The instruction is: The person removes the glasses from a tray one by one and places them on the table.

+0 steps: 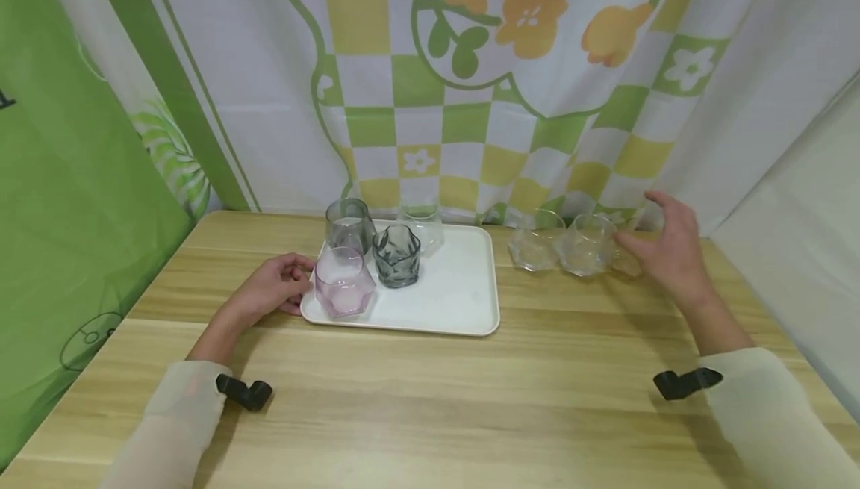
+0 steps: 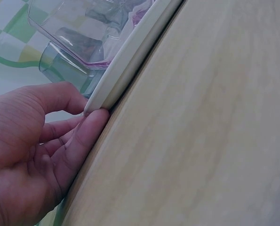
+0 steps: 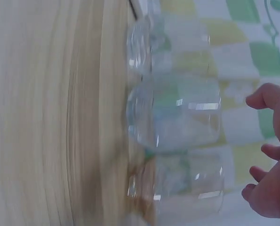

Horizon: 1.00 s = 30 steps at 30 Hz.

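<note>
My left hand (image 1: 267, 289) is at the left edge of a white tray (image 1: 457, 287). Its thumb and index finger pinch the tray's rim (image 2: 114, 80). Near that hand on the tray is a pink glass with an angular base (image 1: 344, 287), with a dark grey faceted glass (image 1: 398, 259) beside it. A smoky grey glass (image 1: 349, 226) and a clear glass (image 1: 423, 235) stand behind them. To the right, my right hand (image 1: 678, 257) reaches, thumb and fingers spread, close by the rightmost clear glass (image 3: 189, 186). It holds nothing.
Two more clear glasses, a middle one (image 1: 586, 246) and a left one (image 1: 536, 244), stand in a row at the back of the wooden table (image 1: 430, 407). A patterned curtain (image 1: 416, 101) hangs right behind the table's back edge.
</note>
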Each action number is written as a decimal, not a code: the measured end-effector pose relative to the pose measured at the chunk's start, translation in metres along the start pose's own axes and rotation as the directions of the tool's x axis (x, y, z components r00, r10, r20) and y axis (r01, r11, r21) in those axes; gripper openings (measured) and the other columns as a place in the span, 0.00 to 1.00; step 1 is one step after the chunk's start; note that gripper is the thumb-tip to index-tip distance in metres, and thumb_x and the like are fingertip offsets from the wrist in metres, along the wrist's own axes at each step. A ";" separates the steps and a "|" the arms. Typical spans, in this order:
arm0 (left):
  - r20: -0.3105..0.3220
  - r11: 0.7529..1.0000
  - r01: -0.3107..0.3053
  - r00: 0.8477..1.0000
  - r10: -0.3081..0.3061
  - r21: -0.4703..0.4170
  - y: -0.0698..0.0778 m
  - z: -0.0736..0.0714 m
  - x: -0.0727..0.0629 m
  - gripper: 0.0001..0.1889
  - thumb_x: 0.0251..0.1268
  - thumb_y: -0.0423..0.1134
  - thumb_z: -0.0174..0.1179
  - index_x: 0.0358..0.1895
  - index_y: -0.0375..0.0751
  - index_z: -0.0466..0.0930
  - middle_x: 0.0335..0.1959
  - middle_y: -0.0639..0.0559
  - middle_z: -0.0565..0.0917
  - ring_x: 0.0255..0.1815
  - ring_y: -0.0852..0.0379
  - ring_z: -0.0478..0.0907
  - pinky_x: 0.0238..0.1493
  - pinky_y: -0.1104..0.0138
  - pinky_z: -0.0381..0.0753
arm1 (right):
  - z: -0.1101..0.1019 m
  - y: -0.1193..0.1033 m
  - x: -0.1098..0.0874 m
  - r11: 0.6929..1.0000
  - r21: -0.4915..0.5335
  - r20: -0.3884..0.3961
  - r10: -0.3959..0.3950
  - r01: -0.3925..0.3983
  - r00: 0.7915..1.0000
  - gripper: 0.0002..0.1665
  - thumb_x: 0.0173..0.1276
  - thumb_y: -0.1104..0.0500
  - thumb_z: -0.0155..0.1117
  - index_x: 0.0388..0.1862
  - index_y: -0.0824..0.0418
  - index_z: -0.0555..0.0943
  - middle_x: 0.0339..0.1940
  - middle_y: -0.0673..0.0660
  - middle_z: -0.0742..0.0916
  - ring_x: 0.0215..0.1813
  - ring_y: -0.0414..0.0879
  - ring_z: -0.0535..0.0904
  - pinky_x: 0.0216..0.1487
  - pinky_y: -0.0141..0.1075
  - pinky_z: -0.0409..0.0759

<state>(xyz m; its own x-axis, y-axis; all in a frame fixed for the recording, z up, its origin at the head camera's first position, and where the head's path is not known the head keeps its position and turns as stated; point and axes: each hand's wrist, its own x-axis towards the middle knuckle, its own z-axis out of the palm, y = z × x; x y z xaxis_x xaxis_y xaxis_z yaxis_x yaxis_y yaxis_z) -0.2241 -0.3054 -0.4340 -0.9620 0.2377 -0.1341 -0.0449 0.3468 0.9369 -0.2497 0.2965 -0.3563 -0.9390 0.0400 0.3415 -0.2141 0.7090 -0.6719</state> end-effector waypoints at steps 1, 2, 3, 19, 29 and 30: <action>-0.001 1.000 0.001 1.000 -0.001 -0.001 0.000 0.000 0.000 0.23 0.72 0.27 0.57 0.66 0.21 0.65 0.39 0.41 0.73 0.37 0.51 0.79 0.33 0.59 0.89 | 0.002 -0.004 -0.002 1.000 0.021 -0.014 -0.016 0.017 1.000 0.48 0.67 0.60 0.71 0.79 0.72 0.58 0.76 0.77 0.59 0.76 0.72 0.51 0.77 0.62 0.51; -0.002 1.000 0.001 1.000 -0.001 -0.002 0.000 0.000 0.000 0.23 0.72 0.27 0.57 0.66 0.21 0.65 0.39 0.42 0.73 0.36 0.51 0.78 0.33 0.59 0.89 | 0.004 -0.009 -0.004 0.998 0.043 -0.030 -0.034 0.036 0.999 0.47 0.66 0.62 0.70 0.78 0.71 0.59 0.75 0.76 0.60 0.75 0.71 0.53 0.76 0.59 0.53; -0.003 1.000 0.002 1.000 -0.002 -0.003 0.000 0.000 0.000 0.23 0.72 0.26 0.57 0.66 0.21 0.65 0.39 0.42 0.72 0.36 0.52 0.78 0.33 0.59 0.89 | 0.007 -0.013 -0.006 0.996 0.077 -0.037 -0.050 0.052 0.998 0.46 0.66 0.64 0.69 0.78 0.70 0.60 0.75 0.75 0.61 0.74 0.69 0.55 0.76 0.57 0.55; 0.000 1.000 -0.006 1.000 0.006 -0.003 0.000 0.001 0.001 0.23 0.73 0.27 0.57 0.66 0.21 0.65 0.39 0.41 0.72 0.37 0.50 0.78 0.33 0.59 0.89 | 0.072 -0.079 -0.036 0.925 0.269 0.071 -0.297 0.269 0.952 0.46 0.63 0.74 0.72 0.76 0.74 0.61 0.70 0.71 0.68 0.69 0.64 0.66 0.68 0.58 0.72; -0.006 1.000 -0.013 1.000 0.013 0.005 0.001 0.003 -0.001 0.22 0.72 0.26 0.56 0.65 0.21 0.65 0.39 0.41 0.73 0.36 0.51 0.78 0.33 0.59 0.89 | 0.113 -0.098 -0.051 0.900 0.314 0.175 -0.369 0.304 0.913 0.43 0.62 0.72 0.73 0.73 0.73 0.64 0.69 0.68 0.71 0.65 0.63 0.71 0.62 0.58 0.78; -0.005 1.000 -0.014 1.000 0.014 0.006 0.001 0.003 -0.002 0.22 0.72 0.26 0.56 0.65 0.21 0.65 0.39 0.41 0.73 0.37 0.51 0.79 0.33 0.59 0.89 | 0.116 -0.100 -0.052 0.898 0.316 0.186 -0.374 0.305 0.909 0.42 0.62 0.72 0.73 0.73 0.72 0.65 0.69 0.68 0.72 0.65 0.63 0.72 0.61 0.58 0.78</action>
<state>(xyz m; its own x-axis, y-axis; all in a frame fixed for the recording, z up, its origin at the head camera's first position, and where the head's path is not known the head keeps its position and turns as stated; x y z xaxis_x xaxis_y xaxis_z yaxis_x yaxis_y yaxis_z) -0.2218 -0.3026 -0.4334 -0.9639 0.2379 -0.1197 -0.0303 0.3486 0.9368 -0.2102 0.1419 -0.3831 -0.8231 -0.3597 0.4395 -0.5640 0.4269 -0.7069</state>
